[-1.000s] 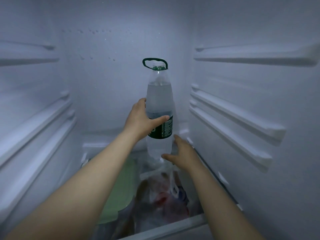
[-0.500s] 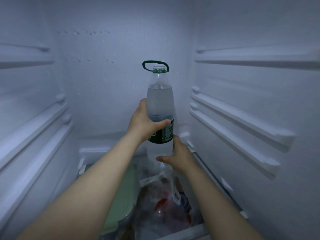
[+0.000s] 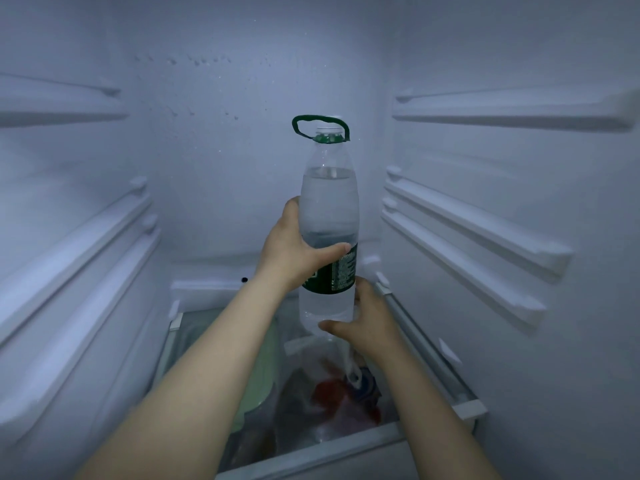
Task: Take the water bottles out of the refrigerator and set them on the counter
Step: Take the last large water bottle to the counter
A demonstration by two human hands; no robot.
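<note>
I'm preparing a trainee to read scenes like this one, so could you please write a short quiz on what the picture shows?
1. True or false: the left hand grips the water bottle around its middle, at the top edge of the dark green label.
2. Where is the right hand? A: on the bottle's cap. B: cupping the bottle's lower end. C: on a side rail of the refrigerator.
3. Fill in: the carry loop at the bottle's neck is ____ in colour.

Key: 1 true; 2 B; 3 green.
</note>
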